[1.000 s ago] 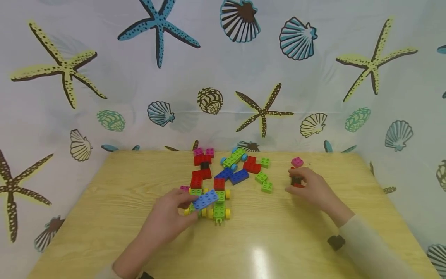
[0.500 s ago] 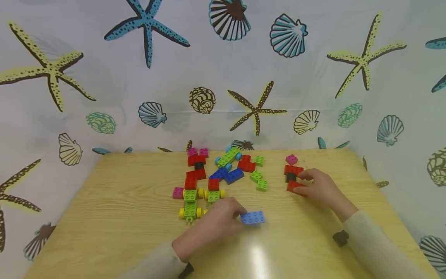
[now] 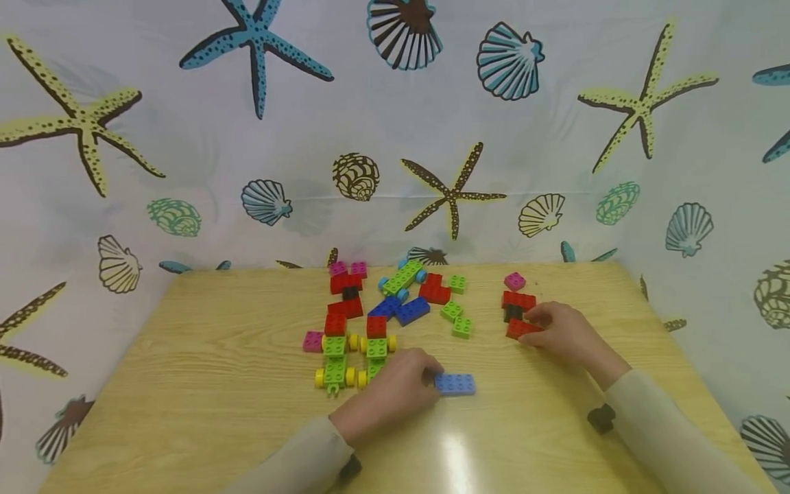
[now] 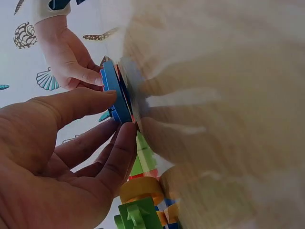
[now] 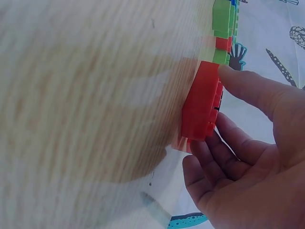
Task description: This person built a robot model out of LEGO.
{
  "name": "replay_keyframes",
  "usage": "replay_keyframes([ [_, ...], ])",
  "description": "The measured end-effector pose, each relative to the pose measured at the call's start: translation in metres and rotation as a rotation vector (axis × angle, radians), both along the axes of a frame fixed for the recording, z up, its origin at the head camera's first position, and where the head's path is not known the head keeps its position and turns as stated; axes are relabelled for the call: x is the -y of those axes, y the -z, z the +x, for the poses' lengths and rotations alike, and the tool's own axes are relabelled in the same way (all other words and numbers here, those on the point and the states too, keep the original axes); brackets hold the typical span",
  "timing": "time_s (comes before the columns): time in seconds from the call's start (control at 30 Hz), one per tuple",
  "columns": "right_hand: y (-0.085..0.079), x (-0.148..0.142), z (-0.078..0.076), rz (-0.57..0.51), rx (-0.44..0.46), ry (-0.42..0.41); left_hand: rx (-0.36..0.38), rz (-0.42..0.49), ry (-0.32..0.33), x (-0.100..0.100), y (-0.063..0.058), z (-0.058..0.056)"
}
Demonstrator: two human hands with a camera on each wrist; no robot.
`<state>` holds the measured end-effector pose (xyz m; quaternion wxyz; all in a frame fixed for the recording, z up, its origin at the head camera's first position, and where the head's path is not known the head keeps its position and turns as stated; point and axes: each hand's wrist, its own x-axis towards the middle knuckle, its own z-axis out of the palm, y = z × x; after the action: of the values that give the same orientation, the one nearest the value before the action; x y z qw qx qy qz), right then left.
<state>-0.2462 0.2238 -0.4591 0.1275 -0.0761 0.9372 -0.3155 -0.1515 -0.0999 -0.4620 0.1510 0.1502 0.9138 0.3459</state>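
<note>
Light-blue brick [image 3: 455, 385] is pinched by my left hand [image 3: 400, 385] right of the green cars [image 3: 335, 371], my right hand [image 3: 563, 333] pinching a red brick [image 3: 520, 328]: setting-down, I judge, next wanting gentle release

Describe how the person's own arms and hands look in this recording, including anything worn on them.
The left hand and right hand are bare, with no gloves or rings showing. Both arms have long, plain cream sleeves: left sleeve, right sleeve. A small black piece sits near each cuff; its exact kind is unclear.
</note>
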Motion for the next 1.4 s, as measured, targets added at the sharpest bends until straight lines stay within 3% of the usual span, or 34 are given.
replay_keyframes([
  [0.37,0.000,0.001,-0.001,-0.003,0.000,-0.009,-0.087,-0.057,0.001,-0.004,0.006,-0.007],
  [0.7,0.005,0.000,-0.002,0.004,0.000,-0.011,-0.112,-0.039,-0.021,-0.002,0.019,-0.012],
  [1.07,0.003,0.000,0.003,-0.006,-0.015,-0.022,-0.101,-0.080,-0.025,-0.007,0.008,-0.008],
  [1.4,-0.012,0.016,0.018,-0.016,0.000,-0.032,-0.089,-0.075,-0.028,-0.008,0.004,-0.005],
])
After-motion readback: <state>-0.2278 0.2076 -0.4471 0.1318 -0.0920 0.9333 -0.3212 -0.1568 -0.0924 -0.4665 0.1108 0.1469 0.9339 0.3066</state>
